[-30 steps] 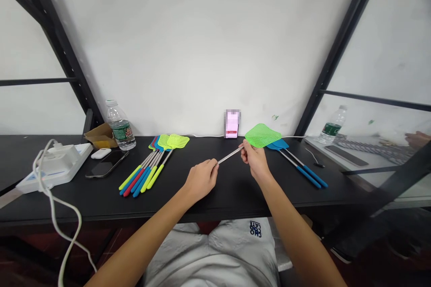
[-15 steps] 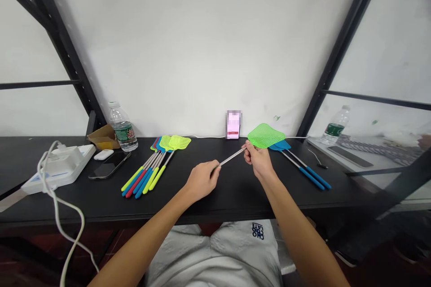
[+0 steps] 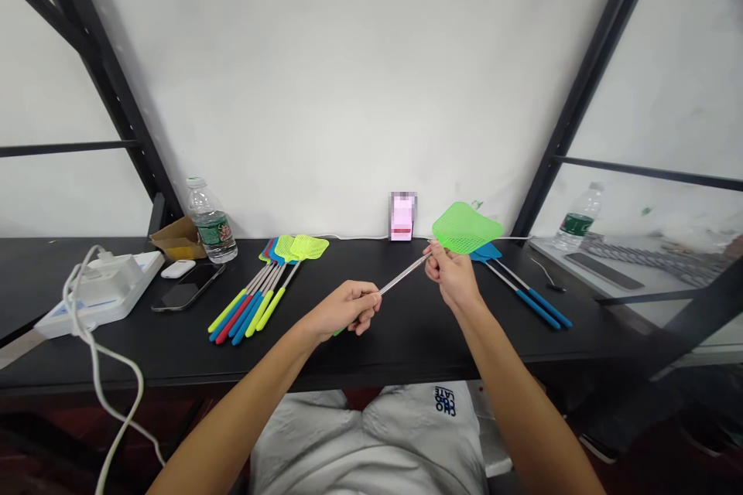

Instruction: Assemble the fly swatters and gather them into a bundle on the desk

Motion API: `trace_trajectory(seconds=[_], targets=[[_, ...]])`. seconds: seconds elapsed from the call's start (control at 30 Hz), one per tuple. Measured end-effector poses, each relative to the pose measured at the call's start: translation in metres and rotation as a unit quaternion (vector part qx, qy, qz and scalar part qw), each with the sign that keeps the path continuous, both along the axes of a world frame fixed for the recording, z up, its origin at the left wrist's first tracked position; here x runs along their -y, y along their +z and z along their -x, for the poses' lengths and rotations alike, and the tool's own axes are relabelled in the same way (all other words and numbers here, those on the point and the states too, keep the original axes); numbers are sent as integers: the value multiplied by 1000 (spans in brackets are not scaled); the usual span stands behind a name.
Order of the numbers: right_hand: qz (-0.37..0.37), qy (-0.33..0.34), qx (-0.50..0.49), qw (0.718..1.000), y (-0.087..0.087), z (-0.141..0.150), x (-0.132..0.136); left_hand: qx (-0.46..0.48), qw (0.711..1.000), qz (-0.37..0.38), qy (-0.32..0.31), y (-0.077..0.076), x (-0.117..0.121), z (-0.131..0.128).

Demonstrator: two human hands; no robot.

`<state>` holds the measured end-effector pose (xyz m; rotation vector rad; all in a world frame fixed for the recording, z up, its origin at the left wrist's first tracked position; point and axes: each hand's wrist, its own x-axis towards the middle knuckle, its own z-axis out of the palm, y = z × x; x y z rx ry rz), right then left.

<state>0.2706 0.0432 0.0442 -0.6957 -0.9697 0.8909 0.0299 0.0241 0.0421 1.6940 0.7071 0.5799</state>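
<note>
A green fly swatter [image 3: 466,227] with a silver rod is held slantwise above the black table [image 3: 400,356]. My left hand [image 3: 348,308] is closed around the lower rod near the handle, and a bit of green handle shows below it. My right hand [image 3: 453,274] pinches the rod's upper end just under the swatter's mesh head. Behind my right hand lie two blue fly swatters [image 3: 525,294], their heads partly covered by the green one. To the left rests a fanned group of yellow, blue and red fly swatters [image 3: 255,298].
A lit phone [image 3: 402,216] leans on the wall. At left are a water bottle [image 3: 212,226], an open cardboard box [image 3: 179,240], a white case [image 3: 178,269], a dark phone [image 3: 189,288] and a white power strip [image 3: 104,298] with cables. A short cable [image 3: 549,278] lies right.
The green swatter's head has risen slightly and moved right with my right hand. My left hand has shifted and turned on the rod, so some green handle now shows.
</note>
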Motion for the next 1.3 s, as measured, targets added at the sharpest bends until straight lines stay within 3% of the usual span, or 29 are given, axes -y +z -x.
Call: trace_trajectory(seconds=[0.1, 0.23, 0.3, 0.37, 0.47, 0.63, 0.8, 1.3], targets=[[10, -28, -31, 999, 2, -29, -5, -28, 999, -6, -17, 1, -2, 5], [61, -39, -26, 997, 0, -49, -11, -110, 984, -140, 19, -7, -8, 4], [61, -54, -30, 996, -2, -45, -13, -153, 953, -248, 87, -13, -11, 2], [66, -57, -31, 996, -4, -39, -13, -198, 903, -344, 162, -18, -13, 1], [82, -39, -35, 995, -4, -34, -12, -245, 848, -414, 222, -23, -16, 2], [103, -36, -58, 992, 1, -39, -10, -260, 837, -425, 224, -24, -16, 0], [93, -75, -89, 989, 1, -43, -11, -260, 841, -422, 218, -24, -13, -3], [48, -110, -30, 992, 0, -34, -7, -284, 811, -450, 245, -25, -11, -5]])
